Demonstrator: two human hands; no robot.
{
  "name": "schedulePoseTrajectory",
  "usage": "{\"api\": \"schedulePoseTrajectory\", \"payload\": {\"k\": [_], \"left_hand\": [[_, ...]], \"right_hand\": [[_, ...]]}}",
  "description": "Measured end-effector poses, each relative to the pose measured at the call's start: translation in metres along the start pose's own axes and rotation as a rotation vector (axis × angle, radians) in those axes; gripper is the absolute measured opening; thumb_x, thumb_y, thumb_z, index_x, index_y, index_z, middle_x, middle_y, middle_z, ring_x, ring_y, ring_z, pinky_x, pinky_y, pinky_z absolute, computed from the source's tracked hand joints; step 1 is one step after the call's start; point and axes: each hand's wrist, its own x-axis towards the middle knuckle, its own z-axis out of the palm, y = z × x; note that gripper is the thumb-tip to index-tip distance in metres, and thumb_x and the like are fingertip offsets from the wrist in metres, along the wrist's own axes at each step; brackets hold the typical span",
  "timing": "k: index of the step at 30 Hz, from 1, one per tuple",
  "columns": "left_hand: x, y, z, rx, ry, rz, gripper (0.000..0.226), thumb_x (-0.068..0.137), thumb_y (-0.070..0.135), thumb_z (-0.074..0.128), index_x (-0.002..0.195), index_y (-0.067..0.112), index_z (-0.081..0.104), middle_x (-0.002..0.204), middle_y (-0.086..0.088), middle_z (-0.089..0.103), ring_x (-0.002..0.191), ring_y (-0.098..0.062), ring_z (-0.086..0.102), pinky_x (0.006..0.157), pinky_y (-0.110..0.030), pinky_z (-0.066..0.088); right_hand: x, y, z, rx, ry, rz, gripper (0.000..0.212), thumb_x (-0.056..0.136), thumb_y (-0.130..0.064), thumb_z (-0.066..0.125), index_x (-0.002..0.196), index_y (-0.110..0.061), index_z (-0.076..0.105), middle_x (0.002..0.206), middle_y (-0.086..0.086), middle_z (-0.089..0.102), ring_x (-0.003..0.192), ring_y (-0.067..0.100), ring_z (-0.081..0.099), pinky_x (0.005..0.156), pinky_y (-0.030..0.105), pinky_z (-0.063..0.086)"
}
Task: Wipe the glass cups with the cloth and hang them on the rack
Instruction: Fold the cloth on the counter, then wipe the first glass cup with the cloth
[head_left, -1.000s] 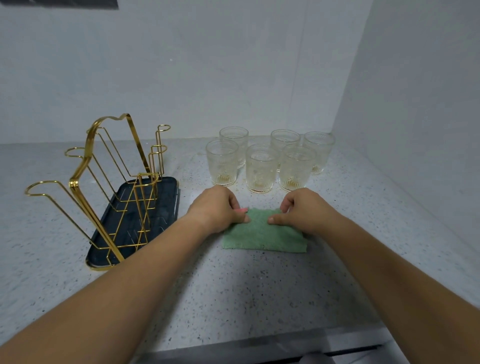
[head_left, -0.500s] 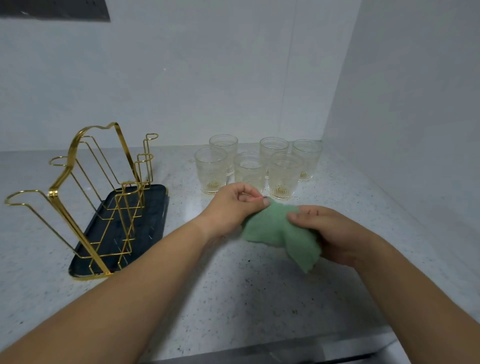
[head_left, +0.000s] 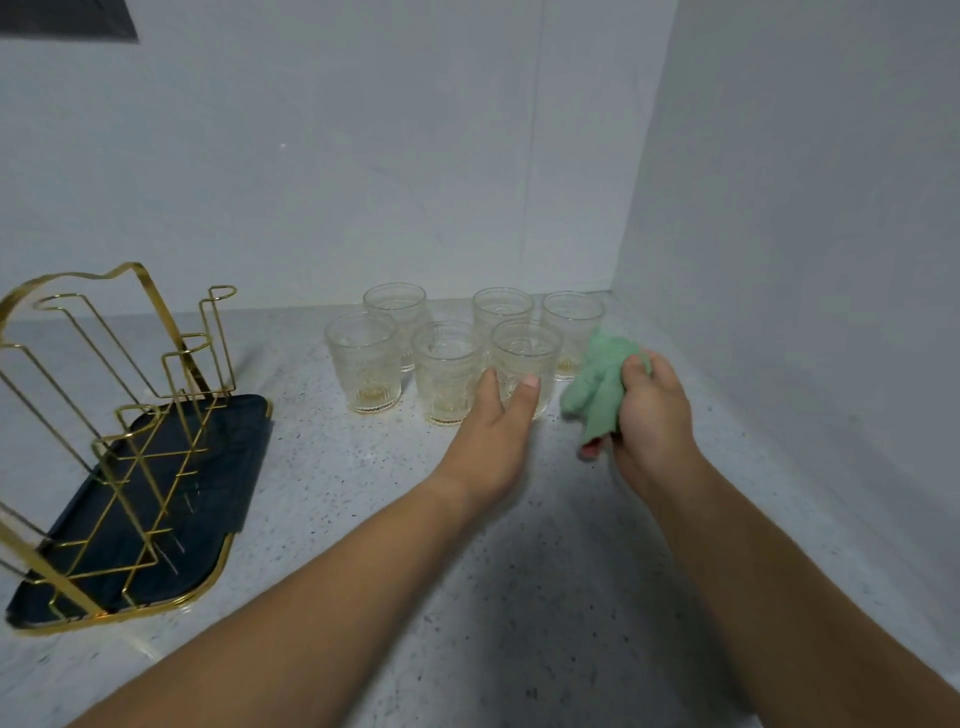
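Several ribbed clear glass cups stand upright in two rows at the back of the speckled counter. My left hand (head_left: 493, 436) reaches the front right glass cup (head_left: 525, 345), thumb and fingers curled round its lower part. Just to the right, my right hand (head_left: 655, 415) grips the bunched green cloth (head_left: 597, 387), lifted above the counter and close to the rear right cup (head_left: 571, 317). The gold wire rack (head_left: 130, 415) stands on the left with nothing hanging on its hooks.
The rack sits on a dark tray (head_left: 228, 467) with a gold rim. A white wall runs behind the cups and another close on the right (head_left: 805, 260). Bare speckled counter (head_left: 363, 467) lies between the tray and my arms.
The cloth left the counter: my right hand bunched it and carried it up to the right. My left hand let go of the cloth and moved forward onto the front right cup.
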Motion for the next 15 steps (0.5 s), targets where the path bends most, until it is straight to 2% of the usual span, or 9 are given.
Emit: {"api": "schedulePoseTrajectory", "payload": {"k": [2,5,7,10,13,15], "left_hand": [[0.007,-0.003,0.004,0.017,0.034,0.007,0.079,0.107,0.058,0.032,0.168,0.018,0.001,0.176,0.004,0.004,0.161,-0.012,0.004,0.123,-0.027,0.004],[0.016,-0.005,0.007,0.029,0.085,0.015,0.079,0.107,0.056,0.038,0.167,0.016,0.007,0.175,0.001,0.012,0.161,-0.014,0.011,0.130,-0.034,0.007],[0.019,-0.008,0.009,0.025,0.108,0.022,0.079,0.107,0.055,0.042,0.167,0.017,0.008,0.174,0.001,0.017,0.160,-0.015,0.015,0.131,-0.037,0.012],[0.021,-0.011,0.011,0.078,0.130,0.054,0.079,0.107,0.050,0.046,0.167,0.018,0.006,0.174,0.002,0.018,0.160,-0.016,0.016,0.128,-0.031,0.013],[0.023,-0.012,0.012,0.103,0.142,0.072,0.078,0.107,0.049,0.046,0.167,0.018,0.008,0.173,0.000,0.021,0.160,-0.017,0.018,0.129,-0.035,0.016],[0.022,-0.013,0.013,0.076,0.154,0.090,0.076,0.106,0.052,0.047,0.167,0.022,0.014,0.171,0.003,0.028,0.158,-0.016,0.024,0.129,-0.039,0.020]], "right_hand": [[0.008,0.007,0.013,-0.048,-0.007,0.005,0.027,0.108,-0.034,0.037,0.119,-0.026,0.060,0.110,0.017,0.067,0.080,0.034,0.066,0.049,0.039,0.052],[0.014,0.014,0.025,-0.071,-0.034,0.084,0.031,0.106,-0.041,0.036,0.110,-0.030,0.065,0.105,0.015,0.070,0.076,0.031,0.063,0.044,0.031,0.046],[0.016,0.017,0.028,-0.037,-0.030,0.132,0.034,0.105,-0.042,0.036,0.098,-0.029,0.067,0.095,0.011,0.070,0.073,0.030,0.061,0.046,0.030,0.045],[0.020,0.020,0.029,0.049,-0.010,0.196,0.034,0.104,-0.042,0.042,0.090,-0.031,0.071,0.094,0.005,0.075,0.073,0.028,0.066,0.052,0.032,0.046],[0.024,0.024,0.028,0.128,-0.014,0.251,0.031,0.103,-0.043,0.047,0.099,-0.029,0.074,0.100,0.007,0.078,0.074,0.030,0.070,0.057,0.036,0.049],[0.024,0.024,0.028,0.210,-0.022,0.283,0.037,0.102,-0.043,0.047,0.113,-0.019,0.073,0.108,0.012,0.078,0.085,0.035,0.075,0.068,0.046,0.054]]}}
